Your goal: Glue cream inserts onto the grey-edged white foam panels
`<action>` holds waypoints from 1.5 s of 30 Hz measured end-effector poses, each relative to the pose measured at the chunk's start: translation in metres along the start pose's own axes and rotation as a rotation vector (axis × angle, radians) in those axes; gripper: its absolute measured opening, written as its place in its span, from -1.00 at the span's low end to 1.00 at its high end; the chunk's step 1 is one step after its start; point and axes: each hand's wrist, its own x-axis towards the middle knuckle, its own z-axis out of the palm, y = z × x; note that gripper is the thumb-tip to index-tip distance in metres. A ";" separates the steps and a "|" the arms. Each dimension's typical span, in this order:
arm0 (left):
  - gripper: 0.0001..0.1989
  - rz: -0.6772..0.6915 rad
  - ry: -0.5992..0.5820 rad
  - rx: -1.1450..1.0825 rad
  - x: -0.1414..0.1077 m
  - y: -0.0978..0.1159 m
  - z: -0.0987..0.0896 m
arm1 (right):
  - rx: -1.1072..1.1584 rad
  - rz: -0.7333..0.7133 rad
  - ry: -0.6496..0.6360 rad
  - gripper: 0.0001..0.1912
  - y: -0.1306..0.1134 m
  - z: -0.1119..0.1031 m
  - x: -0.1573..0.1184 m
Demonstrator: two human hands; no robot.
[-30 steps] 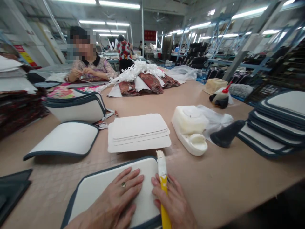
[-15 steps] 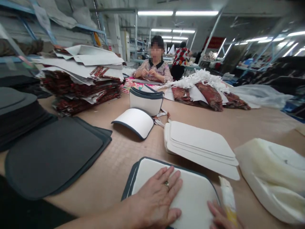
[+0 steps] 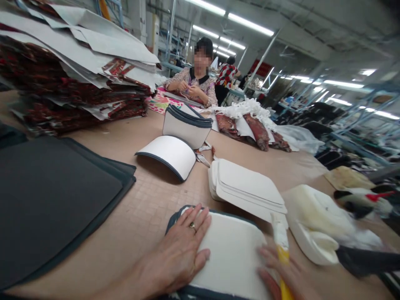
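My left hand (image 3: 183, 246) lies flat on the left part of a cream-white panel (image 3: 233, 254), fingers stretched out, a ring on one of them. A dark blue-grey sheet (image 3: 215, 292) shows as a border under the panel, with more dark layers at its upper left corner. At the panel's right edge is my right hand (image 3: 275, 266), slightly blurred. It holds a brush (image 3: 283, 252) with a yellow handle and a whitish, caked head pointing away from me. Just beyond lies a stack of cream panels (image 3: 246, 183).
Dark sheets (image 3: 56, 196) are piled at left. Ahead stand a curved white panel (image 3: 168, 154) and nested curved pieces (image 3: 184, 125). A white plastic container (image 3: 309, 225) sits at right. Tall red-and-white bundles (image 3: 81, 91) rise at far left. A co-worker (image 3: 195, 85) sits across the table.
The view has turned and tilted, shifting things across the picture. My left hand has moved toward the panel's left edge. My right hand has come further into view with the brush.
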 end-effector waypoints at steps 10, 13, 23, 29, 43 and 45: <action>-0.46 -0.297 0.450 -0.441 -0.023 -0.014 -0.015 | 0.204 0.238 -0.128 -0.66 -0.019 -0.010 0.025; -0.49 -0.388 0.405 -0.606 -0.019 -0.016 -0.018 | 0.347 0.376 -0.208 -0.64 -0.017 -0.016 0.021; -0.26 -0.482 0.375 -0.861 -0.003 -0.034 -0.009 | 0.562 0.748 -0.249 -0.47 -0.017 -0.026 0.028; -0.33 -0.628 0.283 -0.797 0.003 -0.020 -0.030 | 0.740 0.831 -0.179 -0.48 -0.009 -0.026 0.018; -0.48 -0.662 0.192 -0.772 -0.001 -0.006 -0.035 | 0.958 0.840 0.189 -0.65 -0.015 -0.043 0.023; -0.51 -0.655 0.179 -0.826 -0.001 -0.007 -0.035 | 0.887 0.816 0.232 -0.67 -0.021 -0.052 0.027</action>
